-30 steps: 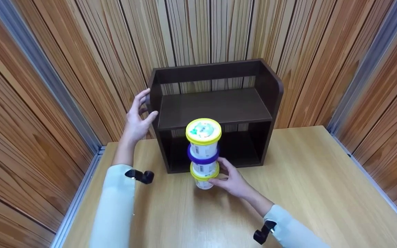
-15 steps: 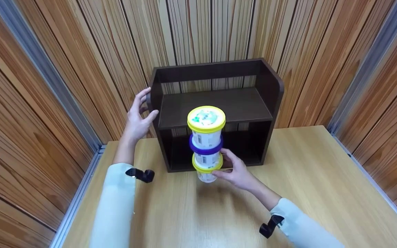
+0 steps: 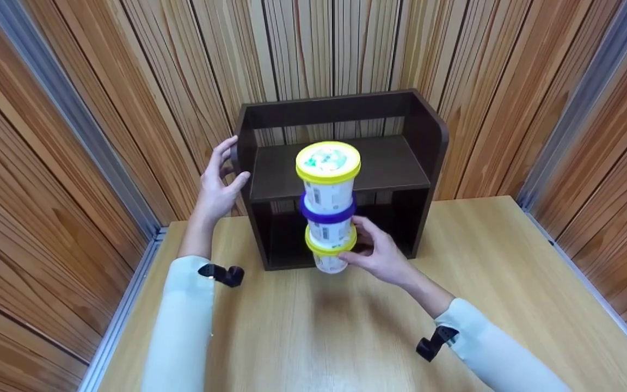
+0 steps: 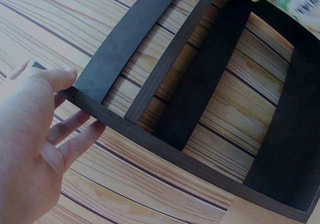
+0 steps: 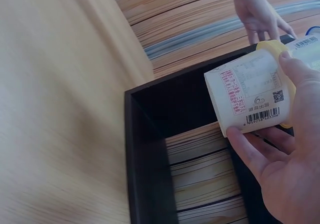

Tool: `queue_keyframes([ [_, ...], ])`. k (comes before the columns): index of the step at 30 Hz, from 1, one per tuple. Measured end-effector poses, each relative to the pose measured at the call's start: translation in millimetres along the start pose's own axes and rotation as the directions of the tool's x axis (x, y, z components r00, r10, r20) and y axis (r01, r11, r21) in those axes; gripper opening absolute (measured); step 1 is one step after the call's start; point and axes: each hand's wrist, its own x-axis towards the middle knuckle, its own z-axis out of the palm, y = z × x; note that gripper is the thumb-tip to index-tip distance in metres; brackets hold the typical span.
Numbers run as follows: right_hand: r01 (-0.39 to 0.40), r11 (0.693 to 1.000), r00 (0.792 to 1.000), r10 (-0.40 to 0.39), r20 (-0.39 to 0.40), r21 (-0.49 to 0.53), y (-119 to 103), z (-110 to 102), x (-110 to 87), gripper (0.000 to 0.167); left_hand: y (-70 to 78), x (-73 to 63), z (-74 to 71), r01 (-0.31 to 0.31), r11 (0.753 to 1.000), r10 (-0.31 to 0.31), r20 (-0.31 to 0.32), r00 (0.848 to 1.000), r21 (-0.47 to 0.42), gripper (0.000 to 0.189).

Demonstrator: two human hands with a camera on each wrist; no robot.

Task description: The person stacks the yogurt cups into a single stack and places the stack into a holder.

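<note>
Three white tubs stand stacked and raised off the table: a yellow-lidded top tub (image 3: 329, 188), a purple-lidded middle tub (image 3: 329, 231) and a yellow-lidded bottom tub (image 3: 330, 262). My right hand (image 3: 384, 256) grips the bottom tub near its lid, thumb in front, fingers behind. In the right wrist view, printed text and a barcode show on that bottom tub (image 5: 245, 94). Behind the stack is a dark brown two-tier shelf (image 3: 389, 163). My left hand (image 3: 216, 190) holds the shelf's left side panel; in the left wrist view its thumb and fingers pinch the panel's edge (image 4: 145, 141).
The shelf stands on a light wooden table (image 3: 487, 261) against the wood-panelled back wall (image 3: 313, 49). Panelled walls with metal strips rise at left and right. The lower compartment (image 3: 379, 218) is partly hidden by the tubs.
My right hand has lifted the stack of tubs up and slightly right, off the table and in front of the shelf. My left hand stays at the shelf's side panel.
</note>
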Motion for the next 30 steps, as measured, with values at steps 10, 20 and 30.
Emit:
queue_keyframes([
  [10,-0.005,0.999,0.996,0.002,-0.088,-0.043,-16.5,-18.0,13.5,0.071,1.4,2.1,2.3,0.012,1.0,-0.012,0.008,1.0,0.002,0.072],
  [20,0.017,0.998,0.99,-0.024,-0.142,-0.053,-31.3,-26.7,29.9,0.072,1.2,-0.6,1.5,0.027,1.0,-0.027,0.001,1.0,-0.003,0.072],
  [30,0.046,0.996,0.984,-0.057,-0.167,-0.074,-45.0,-35.4,46.0,0.071,0.9,-0.3,0.3,0.021,1.0,-0.021,0.003,1.0,0.006,0.072],
])
